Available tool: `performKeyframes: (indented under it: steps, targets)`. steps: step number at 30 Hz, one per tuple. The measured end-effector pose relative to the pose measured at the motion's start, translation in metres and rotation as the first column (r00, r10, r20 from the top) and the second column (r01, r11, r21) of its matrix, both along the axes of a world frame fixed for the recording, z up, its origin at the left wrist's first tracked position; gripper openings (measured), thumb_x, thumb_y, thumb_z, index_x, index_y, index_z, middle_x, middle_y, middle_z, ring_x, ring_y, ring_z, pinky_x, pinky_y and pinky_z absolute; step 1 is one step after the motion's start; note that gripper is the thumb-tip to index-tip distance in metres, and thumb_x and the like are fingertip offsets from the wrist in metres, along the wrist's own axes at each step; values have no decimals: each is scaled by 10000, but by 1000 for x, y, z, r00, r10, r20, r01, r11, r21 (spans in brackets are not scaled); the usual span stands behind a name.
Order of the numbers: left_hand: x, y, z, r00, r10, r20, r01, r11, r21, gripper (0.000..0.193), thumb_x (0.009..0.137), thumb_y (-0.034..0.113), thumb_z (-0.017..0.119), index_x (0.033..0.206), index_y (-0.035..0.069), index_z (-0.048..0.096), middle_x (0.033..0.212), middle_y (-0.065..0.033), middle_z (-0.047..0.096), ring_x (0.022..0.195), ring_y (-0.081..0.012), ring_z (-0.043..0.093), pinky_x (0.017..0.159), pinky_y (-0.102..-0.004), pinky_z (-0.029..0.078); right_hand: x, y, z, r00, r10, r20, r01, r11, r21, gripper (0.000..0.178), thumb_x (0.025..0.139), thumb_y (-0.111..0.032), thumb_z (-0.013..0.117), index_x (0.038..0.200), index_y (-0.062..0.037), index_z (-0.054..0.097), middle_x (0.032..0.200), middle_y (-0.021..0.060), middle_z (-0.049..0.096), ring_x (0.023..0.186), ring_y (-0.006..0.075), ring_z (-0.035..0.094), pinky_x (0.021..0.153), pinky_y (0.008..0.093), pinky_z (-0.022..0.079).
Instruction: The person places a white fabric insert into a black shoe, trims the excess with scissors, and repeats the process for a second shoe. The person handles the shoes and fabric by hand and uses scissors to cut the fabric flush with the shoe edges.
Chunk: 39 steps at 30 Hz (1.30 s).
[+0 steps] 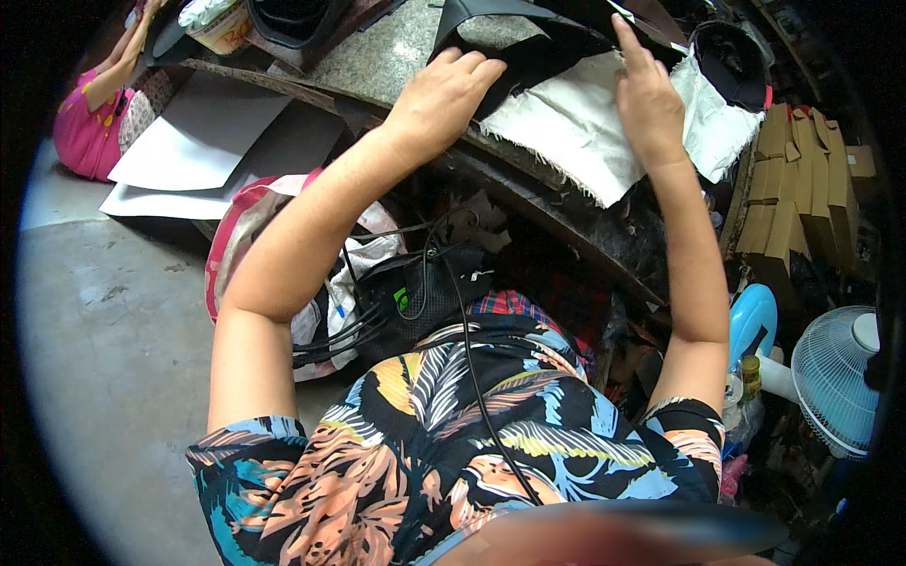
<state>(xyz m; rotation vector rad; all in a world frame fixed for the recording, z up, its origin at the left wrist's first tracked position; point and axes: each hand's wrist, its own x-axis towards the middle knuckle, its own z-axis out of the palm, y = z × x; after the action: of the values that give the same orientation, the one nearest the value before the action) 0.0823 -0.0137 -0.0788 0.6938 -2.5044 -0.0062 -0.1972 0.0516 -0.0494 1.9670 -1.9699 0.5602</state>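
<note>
My left hand [444, 102] is closed on the near left edge of a limp black sheet [547, 61], which looks like leather or vinyl and arches up above the worktop. Its fingers bend over the edge, and the thumb is hidden. My right hand [649, 111] is above a frayed white cloth [576, 123]. The index finger is stretched out onto the black material at the far side, and a thin white edge shows by its tip. The other fingers are partly hidden behind it. Between the two hands, the cloth lies under the black sheet and hangs over the worktop's near edge.
The speckled stone worktop [377, 57] has a wooden edge. White sheets [198, 141] jut out at left, near another person in pink [85, 132]. Below are a pink-rimmed basket [222, 245] and a black bag with cables [406, 292]. Cardboard boxes [793, 198] and a fan [835, 377] stand right.
</note>
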Motion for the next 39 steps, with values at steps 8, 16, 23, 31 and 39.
performKeyframes:
  steps: [8, 16, 23, 31, 39]
  targets:
    - [1, -7, -4, 996, -70, -48, 68, 997, -46, 445, 840, -10, 579, 1281, 49, 559, 1184, -125, 618, 1086, -316, 600, 943, -401, 518, 47, 32, -11, 850, 385, -359, -411, 912, 5, 425, 926, -177, 622, 1340, -273, 618, 1134, -4, 725, 1175, 165, 640, 1220, 443, 297]
    - [-11, -7, 9, 999, 15, -37, -14, 999, 35, 197, 846, 221, 695, 1010, 112, 708, 953, -62, 666, 957, -282, 648, 819, -415, 543, 28, 31, -18, 890, 440, -122, -446, 895, -23, 302, 895, -145, 597, 1170, -188, 713, 1146, 20, 733, 1069, 197, 692, 998, 351, 514]
    - [-18, -6, 15, 991, 137, -2, -136, 986, 98, 163, 823, 273, 709, 880, 129, 758, 908, -68, 706, 897, -280, 700, 793, -408, 560, 33, 34, -17, 890, 435, -134, -442, 897, -23, 327, 869, -124, 608, 1173, -194, 707, 1182, 12, 721, 1079, 201, 686, 926, 319, 550]
    - [-18, -19, 12, 993, 117, 15, -119, 985, 123, 196, 866, 270, 666, 942, 109, 749, 923, -101, 711, 880, -313, 696, 789, -445, 547, 37, 39, -8, 887, 446, 121, -457, 886, 82, 282, 903, -217, 663, 1169, -131, 703, 1256, 78, 678, 1177, 270, 625, 1017, 387, 497]
    - [2, -13, 25, 986, 32, 163, -83, 945, 317, 378, 824, 444, 750, 942, 84, 738, 925, -157, 697, 905, -326, 692, 815, -428, 540, 72, 57, -13, 852, 523, 28, -523, 852, -22, 453, 781, -6, 681, 1218, -121, 649, 1235, 89, 659, 1135, 294, 635, 1014, 399, 510]
